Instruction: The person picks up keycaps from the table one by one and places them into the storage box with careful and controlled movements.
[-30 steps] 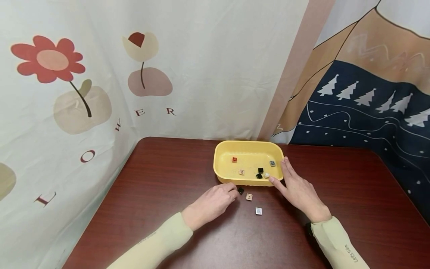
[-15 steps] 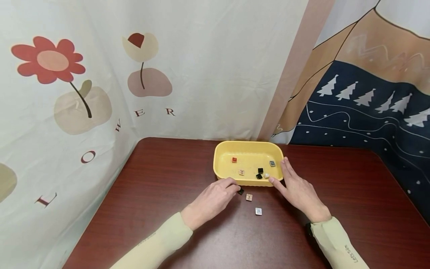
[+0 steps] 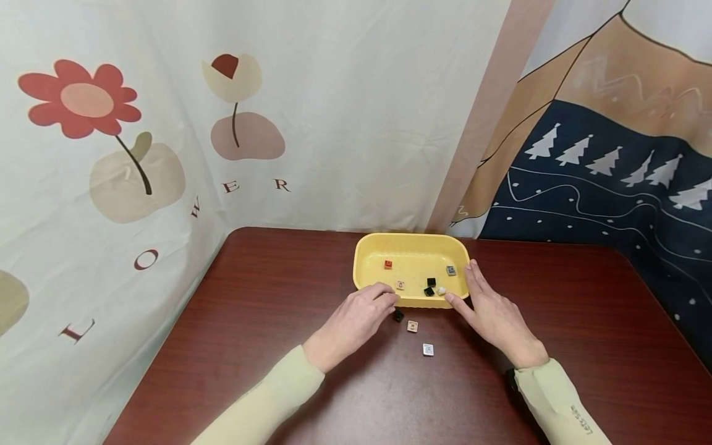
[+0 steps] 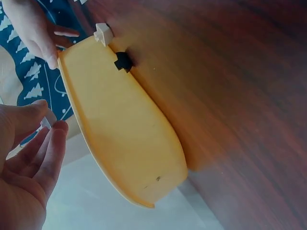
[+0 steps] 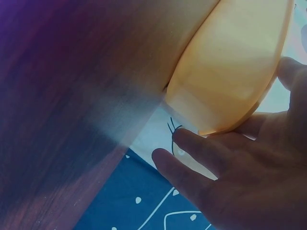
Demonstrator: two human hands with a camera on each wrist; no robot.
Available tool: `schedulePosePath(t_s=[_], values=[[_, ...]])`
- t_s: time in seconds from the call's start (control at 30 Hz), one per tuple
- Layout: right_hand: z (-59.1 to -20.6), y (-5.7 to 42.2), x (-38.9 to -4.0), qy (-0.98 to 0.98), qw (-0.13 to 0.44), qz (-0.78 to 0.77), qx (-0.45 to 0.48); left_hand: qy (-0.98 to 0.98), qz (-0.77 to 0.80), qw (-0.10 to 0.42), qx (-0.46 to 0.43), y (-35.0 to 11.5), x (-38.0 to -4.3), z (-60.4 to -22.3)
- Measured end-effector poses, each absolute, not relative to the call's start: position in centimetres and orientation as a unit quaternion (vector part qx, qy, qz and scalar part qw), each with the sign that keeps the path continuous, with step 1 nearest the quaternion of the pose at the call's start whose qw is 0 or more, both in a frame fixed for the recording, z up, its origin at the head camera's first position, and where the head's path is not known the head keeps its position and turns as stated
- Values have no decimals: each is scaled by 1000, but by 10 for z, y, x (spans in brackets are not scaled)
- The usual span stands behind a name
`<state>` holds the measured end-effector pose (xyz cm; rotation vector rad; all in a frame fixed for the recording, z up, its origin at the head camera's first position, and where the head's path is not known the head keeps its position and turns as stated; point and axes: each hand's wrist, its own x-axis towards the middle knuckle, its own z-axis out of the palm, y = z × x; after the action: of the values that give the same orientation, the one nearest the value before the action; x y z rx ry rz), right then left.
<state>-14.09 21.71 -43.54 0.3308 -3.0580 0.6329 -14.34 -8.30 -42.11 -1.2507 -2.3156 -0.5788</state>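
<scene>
My left hand (image 3: 356,318) is at the near left rim of a yellow tray (image 3: 411,303). In the left wrist view its thumb and fingertips pinch a small whitish block (image 4: 48,118), partly hidden by the fingers. Just below that hand, a black block (image 3: 398,316) lies on the table by the tray, with a beige block (image 3: 412,326) and a white block (image 3: 428,350) nearer to me. My right hand (image 3: 497,315) touches the tray's right end, thumb at the front corner and fingers spread along the side, as the right wrist view also shows.
Inside the tray lie a red block (image 3: 388,264), a beige patterned one, a grey block (image 3: 451,271), two black ones and a small white piece (image 3: 442,290). The tray stands near the back edge of the brown table (image 3: 278,278), before a printed curtain (image 3: 345,123).
My left hand has moved up from beside the black block on the table to the tray's front rim. The black block stays on the table; the right hand has not moved.
</scene>
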Motion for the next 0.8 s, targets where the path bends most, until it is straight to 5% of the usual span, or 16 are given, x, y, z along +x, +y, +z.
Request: schedulePosePath(t_s=[0.8], values=[[-438,217,-142,-974,12,200,105,-870,-232,203,-385,-74,-180,-420]])
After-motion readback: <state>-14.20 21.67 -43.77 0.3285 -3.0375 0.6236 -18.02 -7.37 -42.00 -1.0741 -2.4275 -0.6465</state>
